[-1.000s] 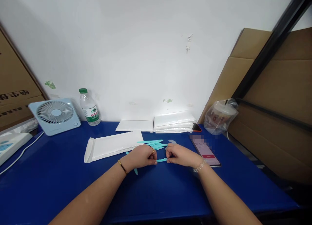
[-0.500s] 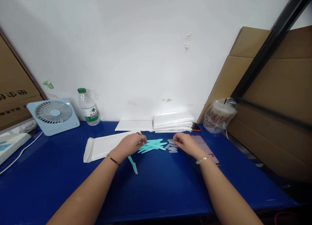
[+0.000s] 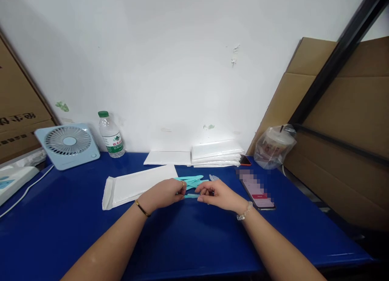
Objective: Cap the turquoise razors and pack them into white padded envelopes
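Note:
My left hand (image 3: 170, 194) pinches a turquoise eyebrow razor (image 3: 191, 196) that points sideways to the right. Facing it, my right hand (image 3: 217, 195) has thumb and fingers closed at the razor's far end, on what looks like a small clear plastic cap, mostly hidden by the fingertips. Just behind both hands lies a pile of turquoise eyebrow razors (image 3: 191, 178), partly covered by them. Beyond my right fingers some loose clear caps (image 3: 213, 177) show; the others are hidden behind the hand.
A white padded envelope (image 3: 133, 183) lies left of the pile. More white envelopes (image 3: 217, 151) are stacked against the wall. A phone (image 3: 257, 191) lies to the right, near a bagged drink cup (image 3: 275, 145). A fan (image 3: 68, 143) and a water bottle (image 3: 112, 137) stand at back left.
My left hand has come nearer, turning the razor from pointing down to pointing right. My right hand has left the loose caps and moved left to the razor's end.

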`<state>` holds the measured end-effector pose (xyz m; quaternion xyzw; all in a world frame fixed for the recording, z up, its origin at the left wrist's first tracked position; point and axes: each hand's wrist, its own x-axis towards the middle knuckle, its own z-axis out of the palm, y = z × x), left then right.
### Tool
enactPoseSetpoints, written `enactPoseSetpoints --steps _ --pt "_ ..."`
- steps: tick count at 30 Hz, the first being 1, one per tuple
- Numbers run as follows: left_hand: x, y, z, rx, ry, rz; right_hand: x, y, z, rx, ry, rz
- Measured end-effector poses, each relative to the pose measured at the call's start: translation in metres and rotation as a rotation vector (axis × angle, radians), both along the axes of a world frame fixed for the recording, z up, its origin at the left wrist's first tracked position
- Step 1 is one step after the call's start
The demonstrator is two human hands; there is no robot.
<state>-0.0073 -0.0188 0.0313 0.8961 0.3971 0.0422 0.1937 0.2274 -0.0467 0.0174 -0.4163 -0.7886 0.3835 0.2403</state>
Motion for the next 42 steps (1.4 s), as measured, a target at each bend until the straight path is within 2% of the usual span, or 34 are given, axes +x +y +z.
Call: enactPoseSetpoints --steps 5,9,13,16,19,23,25,29,31,34,39,42 --pt "0.009 -0.004 0.003 0.05 -0.077 -0.034 -0.005 0.003 -0.008 -0.022 0.096 -0.069" --pt "0.008 -0.002 0.001 0.112 -0.084 0.007 0.013 0.013 -0.009 -0.022 0.14 -0.155" --pt "0.01 0.006 -0.01 0.142 -0.083 0.101 0.044 0.029 -0.009 0.129 -0.01 -0.392" --pt "0.015 0.011 -0.018 0.201 -0.115 0.168 0.058 0.036 -0.01 0.252 -0.15 -0.459" --pt "0.02 0.011 -0.019 0.235 -0.178 0.179 0.059 0.033 -0.01 0.342 -0.226 -0.411" --pt "0.021 0.006 -0.017 0.17 -0.28 0.158 0.053 0.023 -0.006 0.311 -0.288 -0.176" --pt "0.021 0.004 -0.017 0.096 -0.314 0.176 0.049 0.021 -0.006 0.302 -0.352 -0.103" --pt "0.02 0.001 -0.016 -0.069 -0.344 0.192 0.042 0.022 -0.011 0.334 -0.455 -0.086" --pt "0.02 0.0 -0.014 -0.081 -0.352 0.178 0.04 0.023 -0.013 0.376 -0.465 -0.112" --pt "0.019 -0.001 -0.012 -0.032 -0.35 0.168 0.039 0.022 -0.013 0.382 -0.364 -0.139" --pt "0.018 -0.002 -0.01 -0.01 -0.347 0.17 0.032 0.017 -0.004 0.1 0.042 -0.19" --pt "0.018 -0.002 -0.01 -0.029 -0.357 0.169 0.026 0.015 -0.002 -0.002 0.19 -0.184"
